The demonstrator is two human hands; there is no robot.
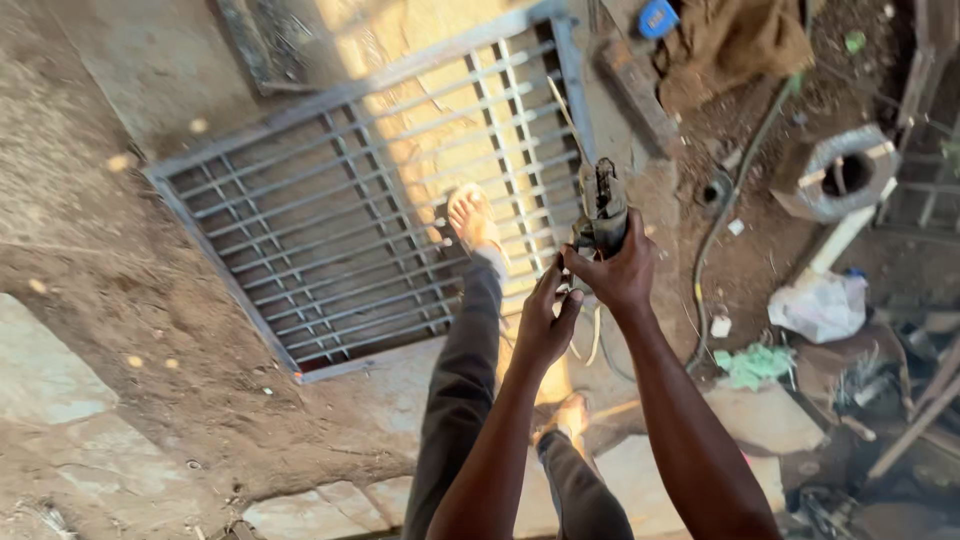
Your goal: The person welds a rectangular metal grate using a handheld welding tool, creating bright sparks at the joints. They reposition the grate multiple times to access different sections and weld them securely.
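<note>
My right hand (622, 272) grips the body of a worn grey power tool (601, 205), held upright in front of me. My left hand (545, 320) is just below it, fingers pinching at the tool's lower end, where a pale cord (594, 335) hangs down. Beneath the hands lies a grey metal grille (300, 220) of parallel bars in a frame, flat on the dirt. My left foot in a sandal (474, 222) stands on the grille's bars. My other foot (570, 415) rests on a slab near its corner.
A hose or cable (725, 215) runs across the ground right of the grille. Further right are a round concrete ring (838, 172), a white plastic bag (822, 305), green scraps (752, 364), brown cloth (735, 40) and metal clutter. Stone slabs (40, 375) lie at the left.
</note>
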